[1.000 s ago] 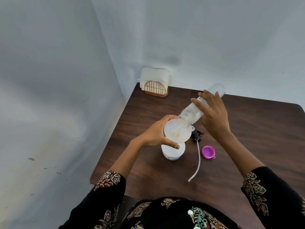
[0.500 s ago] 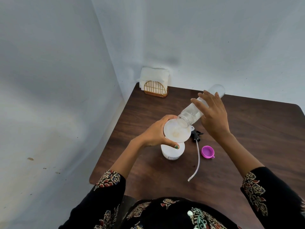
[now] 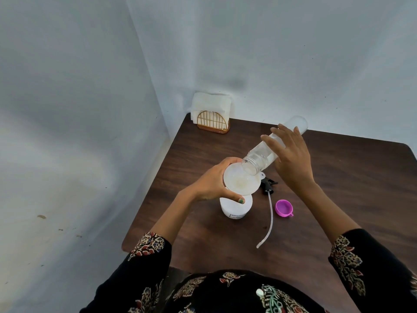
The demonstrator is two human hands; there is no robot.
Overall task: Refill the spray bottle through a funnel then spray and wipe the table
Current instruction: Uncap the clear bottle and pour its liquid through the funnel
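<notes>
1. Clear plastic is what you have in your right hand (image 3: 293,163): a refill bottle (image 3: 270,147) grasped round its body, tipped so its open mouth sits over the white funnel (image 3: 239,180).
2. Your left hand (image 3: 216,181) grips the funnel's rim, steadying it on the white spray bottle (image 3: 235,207), which stands near the left edge of the dark wooden counter (image 3: 338,188).
3. Judged from this, the refill is under way. The sprayer head (image 3: 267,185) with its long dip tube lies on the counter just right of the spray bottle, and a pink cap (image 3: 283,207) lies right of that.
4. Left to do: finish pouring, lift the funnel off, refit the sprayer, then spray and wipe. White napkins in a holder (image 3: 212,119) at the far left corner would probably serve for wiping.
5. Hard to make out: the stream itself is not visible, and the spray bottle's fill level cannot be read through its opaque wall. Its neck is hidden under the funnel.
</notes>
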